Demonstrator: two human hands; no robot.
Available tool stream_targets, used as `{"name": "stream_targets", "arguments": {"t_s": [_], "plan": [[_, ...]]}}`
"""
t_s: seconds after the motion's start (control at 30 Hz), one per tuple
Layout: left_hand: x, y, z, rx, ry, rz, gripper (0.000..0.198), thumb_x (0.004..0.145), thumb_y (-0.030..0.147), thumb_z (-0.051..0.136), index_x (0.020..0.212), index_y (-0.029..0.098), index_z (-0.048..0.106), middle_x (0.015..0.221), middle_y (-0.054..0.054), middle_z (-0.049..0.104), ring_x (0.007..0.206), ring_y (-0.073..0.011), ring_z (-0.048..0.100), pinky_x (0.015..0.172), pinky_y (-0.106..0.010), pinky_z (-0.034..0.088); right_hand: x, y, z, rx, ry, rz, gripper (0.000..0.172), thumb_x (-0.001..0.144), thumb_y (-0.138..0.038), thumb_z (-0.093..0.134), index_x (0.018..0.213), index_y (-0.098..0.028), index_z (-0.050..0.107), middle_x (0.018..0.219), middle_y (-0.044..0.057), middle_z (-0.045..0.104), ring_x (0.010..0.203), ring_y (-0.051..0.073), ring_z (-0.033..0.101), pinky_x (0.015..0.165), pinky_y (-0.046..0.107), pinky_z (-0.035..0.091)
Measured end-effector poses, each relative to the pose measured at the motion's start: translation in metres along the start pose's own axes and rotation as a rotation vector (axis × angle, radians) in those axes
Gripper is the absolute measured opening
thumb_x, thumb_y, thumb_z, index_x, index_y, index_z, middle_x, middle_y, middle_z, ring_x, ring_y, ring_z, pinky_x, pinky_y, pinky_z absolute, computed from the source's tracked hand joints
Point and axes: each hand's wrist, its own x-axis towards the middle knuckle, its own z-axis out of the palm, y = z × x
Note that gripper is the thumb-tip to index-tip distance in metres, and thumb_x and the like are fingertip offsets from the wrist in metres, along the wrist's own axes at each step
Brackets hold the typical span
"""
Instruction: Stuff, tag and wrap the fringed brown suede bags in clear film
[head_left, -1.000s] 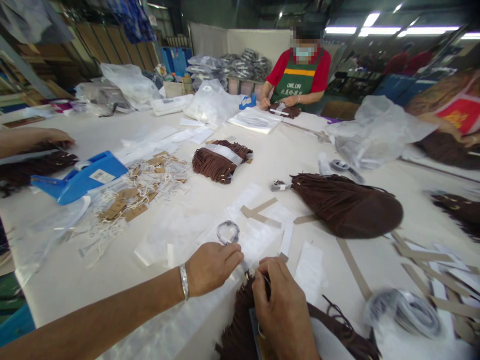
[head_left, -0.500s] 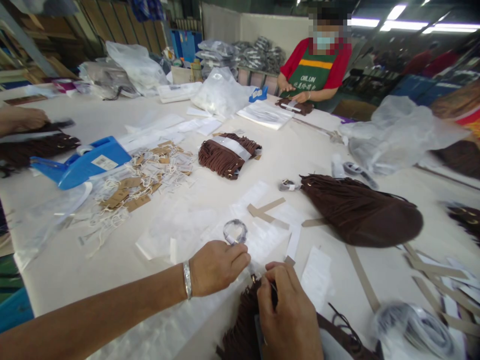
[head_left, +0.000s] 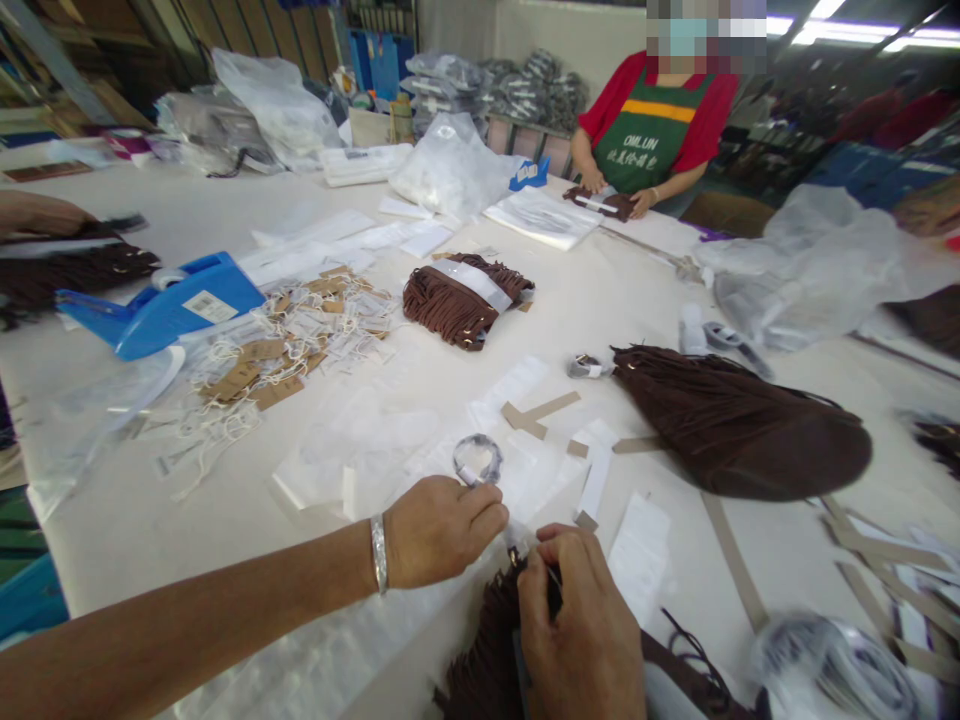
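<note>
My left hand (head_left: 448, 532), with a silver bracelet at the wrist, is closed on a small wrapped coil (head_left: 478, 459) whose loop shows beyond the fingertips. Close on its right, my right hand (head_left: 577, 620) pinches the edge of a dark brown fringed bag (head_left: 480, 635) at the bottom of the view, near a small metal fitting. The right palm and the frame's lower edge hide part of this bag. Thin clear plastic lies between the two hands. Beyond them rests a folded fringed bundle (head_left: 469, 300) with a white band around it.
A blue tape dispenser (head_left: 169, 305) and a heap of tags (head_left: 281, 355) lie left. Another brown bag (head_left: 742, 425), paper strips (head_left: 724, 550) and a wrapped coil (head_left: 832, 665) lie right. A person in a green apron (head_left: 649, 130) works across the table; another person's hand (head_left: 45, 215) is far left.
The camera view has shifted slightly, moving the far objects a little right and up. Both hands keep nearly the same pose and hold. The person across has moved their hands on a brown bundle.
</note>
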Motion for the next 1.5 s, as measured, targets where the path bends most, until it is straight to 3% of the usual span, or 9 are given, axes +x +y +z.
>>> {"name": "stream_targets", "arguments": {"t_s": [0.33,0.57,0.73,0.8,0.87,0.93,1.0,1.17,1.5], "plan": [[0.001,-0.001,0.001,0.0,-0.009,0.002,0.021,0.096,0.017,0.034,0.105,0.018,0.053,0.1,-0.006,0.064,0.068,-0.017,0.061,0.053,-0.032,0.049,-0.002,0.001,0.003,0.02,0.017,0.052,0.008,0.092,-0.023,0.045,0.084,-0.024,0.046,0.088,0.006,0.058,0.083,0.021,0.058,0.074,0.034,0.044],[0.001,-0.007,0.007,-0.098,-0.211,-0.104,0.024,0.088,0.009,0.044,0.108,0.018,0.053,0.113,-0.008,0.062,0.073,-0.0189,0.065,0.055,-0.032,0.052,0.004,0.009,-0.014,0.17,-0.102,0.028,0.015,0.088,-0.016,0.048,0.093,-0.024,0.059,0.098,0.009,0.064,0.1,0.023,0.061,0.082,0.035,0.05],[-0.001,-0.004,-0.019,-0.605,0.057,-0.298,0.033,0.094,0.018,0.041,0.126,0.02,0.049,0.13,-0.009,0.056,0.114,-0.0184,0.058,0.09,-0.03,0.05,0.004,0.008,-0.015,0.227,-0.087,0.072,0.014,0.093,-0.022,0.045,0.091,-0.023,0.059,0.09,0.005,0.065,0.087,0.018,0.063,0.075,0.028,0.051],[0.002,0.0,-0.03,-0.782,0.06,-0.356,0.031,0.099,0.03,0.037,0.119,0.018,0.057,0.112,-0.008,0.065,0.104,-0.0181,0.062,0.086,-0.027,0.05,0.004,0.006,-0.015,0.244,-0.101,0.106,0.014,0.095,-0.026,0.045,0.091,-0.023,0.059,0.081,0.002,0.064,0.074,0.015,0.062,0.066,0.024,0.049],[0.006,0.006,-0.033,-0.947,-0.077,-0.355,0.039,0.1,0.04,0.034,0.106,0.017,0.065,0.082,-0.004,0.068,0.078,-0.0151,0.066,0.071,-0.024,0.049,0.003,0.004,-0.014,0.259,-0.125,0.099,0.015,0.095,-0.026,0.045,0.093,-0.023,0.059,0.078,0.0,0.064,0.069,0.013,0.061,0.063,0.021,0.048],[0.009,0.01,-0.03,-1.152,-0.217,-0.392,0.046,0.099,0.045,0.034,0.091,0.015,0.068,0.062,0.0,0.062,0.052,-0.0102,0.058,0.055,-0.02,0.044,0.002,0.003,-0.014,0.267,-0.13,0.054,0.016,0.096,-0.025,0.044,0.095,-0.023,0.06,0.081,0.0,0.064,0.072,0.013,0.062,0.065,0.021,0.047],[0.01,0.012,-0.025,-1.373,-0.293,-0.495,0.045,0.096,0.049,0.039,0.084,0.014,0.066,0.061,0.001,0.062,0.039,-0.0064,0.048,0.043,-0.018,0.036,0.002,0.002,-0.014,0.269,-0.137,0.011,0.017,0.096,-0.023,0.043,0.094,-0.023,0.06,0.083,0.0,0.064,0.074,0.013,0.061,0.068,0.021,0.046],[0.01,0.008,-0.023,-1.657,-0.36,-0.648,0.033,0.082,0.046,0.061,0.08,0.013,0.064,0.063,0.001,0.063,0.038,-0.004,0.045,0.035,-0.015,0.027,0.002,0.003,-0.014,0.323,-0.173,0.025,0.018,0.098,-0.02,0.041,0.092,-0.023,0.058,0.083,-0.001,0.062,0.076,0.012,0.06,0.07,0.021,0.043],[0.005,0.006,-0.019,-1.71,-0.364,-0.772,0.023,0.068,0.029,0.076,0.074,0.014,0.061,0.055,0.004,0.06,0.04,-0.0042,0.047,0.036,-0.013,0.027,0.001,0.005,-0.017,0.397,-0.332,0.093,0.021,0.096,-0.022,0.043,0.099,-0.023,0.064,0.088,-0.001,0.066,0.08,0.013,0.061,0.07,0.021,0.044]]}}
